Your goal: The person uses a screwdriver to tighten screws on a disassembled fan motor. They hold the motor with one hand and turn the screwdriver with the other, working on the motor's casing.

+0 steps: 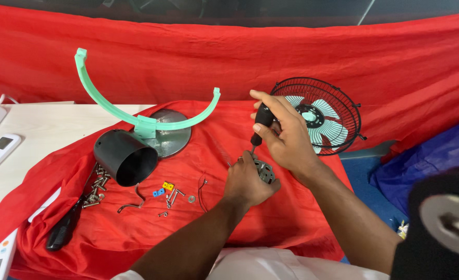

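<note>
Right hand [284, 137] grips my black screwdriver [261, 124]; left hand [247, 181] clamps metal motor part [264, 171]. Black cylinder housing [124, 157] lies sideways, hollow; screws [95, 191] beside it.

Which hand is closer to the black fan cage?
The right hand, holding a black-handled screwdriver, is just left of the fan cage. The left hand sits lower, farther away, on a metal part.

At ten o'clock we see a green bracket [136, 111]; a black cylinder [124, 157] and loose screws [97, 189] at nine.
</note>
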